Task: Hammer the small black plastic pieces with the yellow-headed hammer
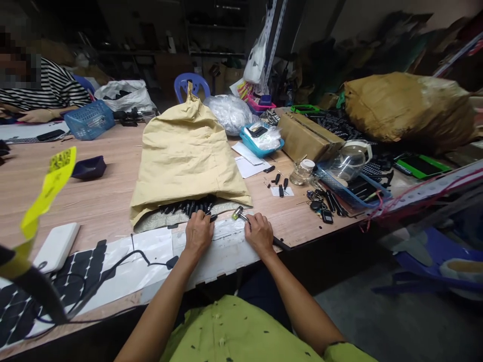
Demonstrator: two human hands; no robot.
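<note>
While R grip (259,234) holds hammer (237,213), L grip (199,234) unclear, cluttered wood-look table (113,166), dim rm (226,35) behind

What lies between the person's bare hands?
In the head view, a silver hammer head with yellow-green face, and a small black piece by the left hand.

Blurred black code (61,160) on yellow tag (41,201), lettering unreadable.

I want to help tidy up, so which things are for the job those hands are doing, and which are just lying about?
Probably for the job:
small hammer, held in the right hand
black pieces by the left hand
pale yellow sack around them

Seemingly just lying about:
purple tray
cardboard box
</note>
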